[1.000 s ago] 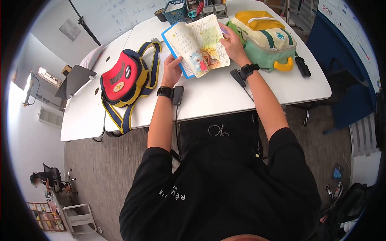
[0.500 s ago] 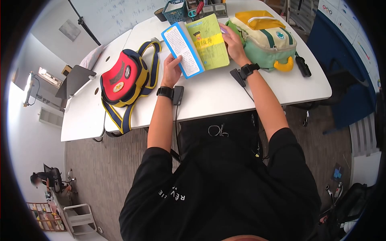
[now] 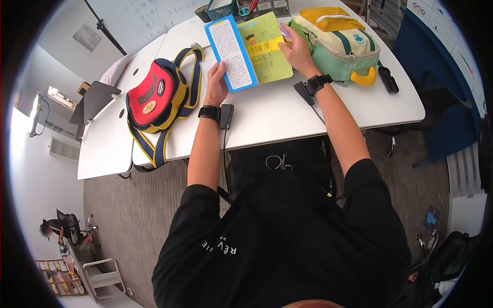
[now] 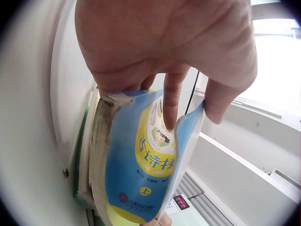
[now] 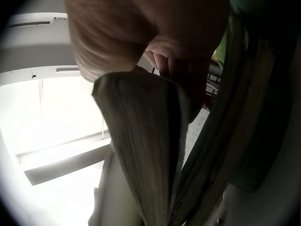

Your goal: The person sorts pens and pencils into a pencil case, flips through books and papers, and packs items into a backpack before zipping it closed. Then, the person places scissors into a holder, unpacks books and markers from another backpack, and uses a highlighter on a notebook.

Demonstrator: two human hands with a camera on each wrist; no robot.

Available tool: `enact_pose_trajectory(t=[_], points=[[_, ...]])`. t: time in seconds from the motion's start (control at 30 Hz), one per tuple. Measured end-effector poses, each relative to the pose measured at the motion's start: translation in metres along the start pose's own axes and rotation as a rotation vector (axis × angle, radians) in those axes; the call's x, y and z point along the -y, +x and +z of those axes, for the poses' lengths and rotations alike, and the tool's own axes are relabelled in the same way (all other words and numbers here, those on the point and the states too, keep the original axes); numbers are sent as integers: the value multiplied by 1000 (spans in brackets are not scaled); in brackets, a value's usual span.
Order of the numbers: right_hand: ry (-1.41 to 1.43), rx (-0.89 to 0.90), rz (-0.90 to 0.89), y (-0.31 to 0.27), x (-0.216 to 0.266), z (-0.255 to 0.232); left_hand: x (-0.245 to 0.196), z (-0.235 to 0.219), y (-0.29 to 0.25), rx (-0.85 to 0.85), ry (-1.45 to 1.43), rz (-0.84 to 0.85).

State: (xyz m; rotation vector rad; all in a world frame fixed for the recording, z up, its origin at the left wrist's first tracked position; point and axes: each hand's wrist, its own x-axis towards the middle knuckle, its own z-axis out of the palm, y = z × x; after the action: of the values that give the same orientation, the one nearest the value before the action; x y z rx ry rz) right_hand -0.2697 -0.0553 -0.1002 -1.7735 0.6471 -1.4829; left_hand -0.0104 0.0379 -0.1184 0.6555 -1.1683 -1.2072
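A blue-covered book point(image 3: 233, 54) is held open above the white table. Its left side shows a white panel of printed text inside the blue cover, and its right side a yellow-green page point(image 3: 269, 51) with a small cartoon figure. My left hand point(image 3: 217, 88) pinches the lower left edge of the cover, thumb in front and fingers behind. In the left wrist view the blue outer cover point(image 4: 136, 165) bends under that hand. My right hand point(image 3: 299, 54) grips the right edge of the page block point(image 5: 141, 127), which is thick and worn in the right wrist view.
A red, navy and yellow backpack point(image 3: 154, 97) lies left of the book on the white table point(image 3: 277, 115). To the right stands a green, cream and yellow backpack point(image 3: 336, 46), a black object point(image 3: 388, 80) beside it. A blue-green basket point(image 3: 222, 10) sits at the back.
The illustrated inner pages have flipped over to the yellow-green page beside the blue-bordered text panel. The left hand and cover have since shifted slightly upward in view.
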Motion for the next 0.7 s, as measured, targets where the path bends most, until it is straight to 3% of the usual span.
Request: enact_pose_trajectory(t=[0.1, 0.27, 0.4, 0.43, 0.5, 0.63, 0.7], points=[[-93, 0, -36, 3, 2, -2, 3, -2, -1, 11, -74, -9], [110, 33, 36, 2, 8, 1, 0, 2, -2, 28, -49, -32], [112, 113, 12, 3, -1, -6, -1, 5, -5, 10, -124, -60], [99, 130, 51, 2, -3, -6, -2, 3, -4, 12, -124, -57], [84, 147, 81, 5, -5, -9, -4, -3, 0, 181, -190, -88], [282, 174, 252, 2, 5, -8, -6, 4, 0, 86, -106, -73], [370, 57, 248, -2, 9, -3, -7, 3, 0, 84, -53, -76]])
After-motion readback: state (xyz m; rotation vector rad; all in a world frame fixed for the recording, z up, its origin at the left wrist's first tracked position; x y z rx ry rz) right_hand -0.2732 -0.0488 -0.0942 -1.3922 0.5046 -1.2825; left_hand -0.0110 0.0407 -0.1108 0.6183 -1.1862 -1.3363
